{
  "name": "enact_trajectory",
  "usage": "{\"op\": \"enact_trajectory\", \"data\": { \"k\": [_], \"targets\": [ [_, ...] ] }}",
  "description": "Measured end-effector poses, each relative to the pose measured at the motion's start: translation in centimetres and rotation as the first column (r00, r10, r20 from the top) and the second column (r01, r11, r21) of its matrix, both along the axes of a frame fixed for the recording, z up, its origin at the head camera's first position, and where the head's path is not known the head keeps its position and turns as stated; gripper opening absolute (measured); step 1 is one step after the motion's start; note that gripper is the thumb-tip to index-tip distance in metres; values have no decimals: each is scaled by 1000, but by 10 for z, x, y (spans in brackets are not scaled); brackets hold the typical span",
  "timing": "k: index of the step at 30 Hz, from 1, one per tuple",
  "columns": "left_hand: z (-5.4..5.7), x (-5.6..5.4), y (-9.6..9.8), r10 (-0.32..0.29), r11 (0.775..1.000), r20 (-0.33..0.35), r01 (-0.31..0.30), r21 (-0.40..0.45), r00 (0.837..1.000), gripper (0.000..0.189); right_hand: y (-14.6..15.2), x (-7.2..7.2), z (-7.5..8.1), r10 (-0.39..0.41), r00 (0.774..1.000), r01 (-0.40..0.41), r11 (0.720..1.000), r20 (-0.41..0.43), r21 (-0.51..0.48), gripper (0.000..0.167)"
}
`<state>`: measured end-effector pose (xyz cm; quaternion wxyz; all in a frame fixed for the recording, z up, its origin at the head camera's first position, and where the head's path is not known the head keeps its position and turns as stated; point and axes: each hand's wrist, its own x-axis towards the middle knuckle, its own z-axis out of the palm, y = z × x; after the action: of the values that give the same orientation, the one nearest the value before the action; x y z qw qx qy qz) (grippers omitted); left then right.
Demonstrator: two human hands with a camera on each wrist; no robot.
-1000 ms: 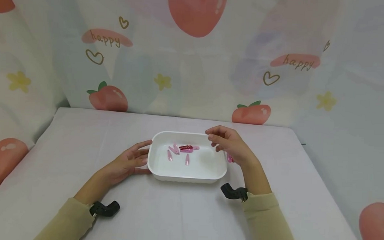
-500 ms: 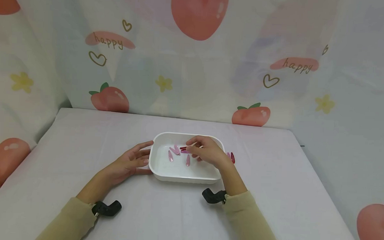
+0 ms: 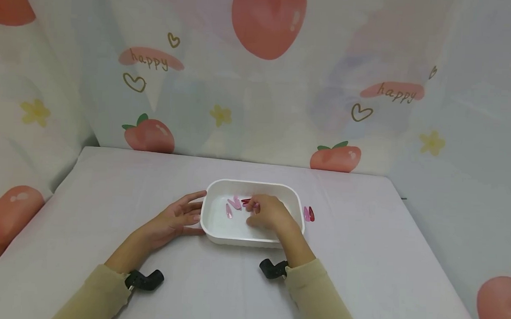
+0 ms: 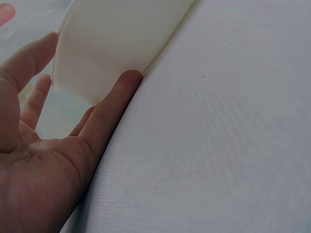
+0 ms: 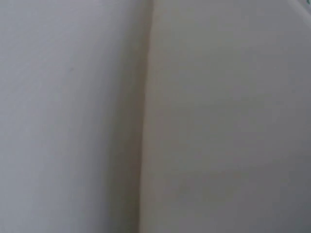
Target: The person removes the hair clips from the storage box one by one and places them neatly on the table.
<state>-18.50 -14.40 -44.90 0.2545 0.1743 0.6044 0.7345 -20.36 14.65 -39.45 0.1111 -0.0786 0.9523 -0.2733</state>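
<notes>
In the head view, the left hand (image 3: 170, 222), left of centre in the frame, has its fingers released and spread, the tips resting against the left end of a white tray (image 3: 232, 230). The left wrist view shows one digit lying low by the cloth with its tip at the foot of the tray's wall, and another meeting the rim higher up. The right hand (image 3: 271, 212) reaches down into the tray near the middle of the frame, fingers bent, thumb tip apart from the fingertips; whether it pinches anything cannot be told. Its fingers partly cover some hair clips, with a red clip (image 3: 245, 201) showing at their tips. To their left on the tray floor lie a pair of pink clips (image 3: 234, 203) and a single pink clip (image 3: 229, 211). Just outside the tray's right end, a light pink clip (image 3: 306, 214) and a dark red clip (image 3: 312, 213) lie side by side on the white tablecloth (image 3: 208, 289). The right forearm crosses the tray's near right rim, hiding part of it. The right wrist view is blurred, showing pale surfaces only. A peach-printed backdrop (image 3: 265, 131) fills the upper frame.
</notes>
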Motion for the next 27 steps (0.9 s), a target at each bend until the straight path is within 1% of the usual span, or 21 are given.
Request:
{"op": "enact_trajectory", "data": {
  "k": [4,6,11,15,18,20,23,27],
  "targets": [
    [-1,-1,0,1,1000,-4,-1,6,1000,68,1,1,0,22,999,-21,1000,-33,5,22],
    [-1,-1,0,2,1000,-3,-2,7,1000,68,1,1,-2,24,999,-24,1000,-35,7,23],
    [0,0,0,-6,1000,-4,6,12,1000,70,3,1,-4,25,1000,-25,1000,5,-7,28],
    [0,2,0,-6,1000,-5,6,14,1000,70,4,1,-5,63,998,-62,998,32,-27,34],
    [0,3,0,-8,1000,-5,8,20,1000,70,5,1,-5,99,995,-97,994,33,-52,36],
    [0,3,1,-11,1000,-4,11,26,1000,69,7,1,-4,122,992,-119,988,31,-99,37],
    [1,4,1,-13,999,-3,13,33,1000,69,11,-1,0,151,988,-141,966,30,-218,38],
    [2,4,1,-8,999,-10,9,35,1000,69,20,-3,12,165,986,-139,910,32,-391,36]
  ]
}}
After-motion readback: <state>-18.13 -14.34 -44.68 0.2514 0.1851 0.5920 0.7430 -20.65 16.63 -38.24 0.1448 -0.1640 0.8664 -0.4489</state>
